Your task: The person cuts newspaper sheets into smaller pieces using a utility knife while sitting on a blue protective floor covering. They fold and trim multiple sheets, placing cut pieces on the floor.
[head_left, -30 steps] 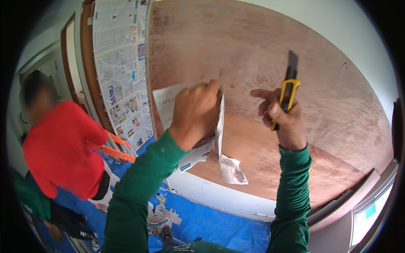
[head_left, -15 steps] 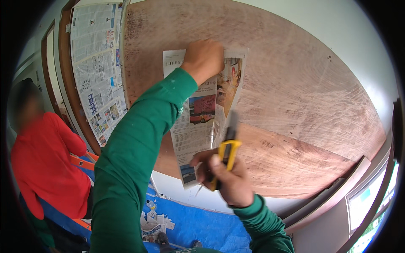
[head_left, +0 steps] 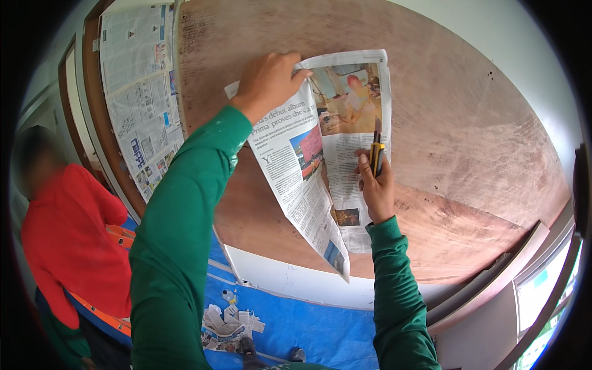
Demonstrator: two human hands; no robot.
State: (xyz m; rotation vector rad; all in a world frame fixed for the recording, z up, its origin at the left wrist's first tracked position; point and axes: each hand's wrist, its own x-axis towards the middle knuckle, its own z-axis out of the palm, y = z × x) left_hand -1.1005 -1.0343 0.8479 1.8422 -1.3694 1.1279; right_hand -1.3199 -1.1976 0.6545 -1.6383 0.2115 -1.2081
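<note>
A printed newspaper sheet (head_left: 311,172) hangs upright, slightly tilted, in front of a plywood panel (head_left: 456,135); whether it touches the wood cannot be told. It is creased lengthwise, the two halves standing at an angle: the left carries a headline, columns of text and a pink-and-blue photo, the right a large warm-toned photo above more text. The top right corner is square, while the left half narrows below to a limp point.

The left hand (head_left: 269,85) pinches the upper edge near the crease. The right hand (head_left: 377,188) is wrapped around a yellow-and-black snap-off cutter (head_left: 377,157), blade out and pointing up, just inside the sheet's right edge in this view.

Right of the sheet, bare plywood runs broadly to a curved border against the pale wall (head_left: 518,49). On the left, a narrower wood strip separates it from a newspaper-covered panel (head_left: 139,92). The sheet's lowest tip overlaps the white band (head_left: 265,265) under the plywood. Below spreads blue sheeting (head_left: 308,327) with paper scraps (head_left: 228,324); a person in red (head_left: 77,240) stands at far left.
</note>
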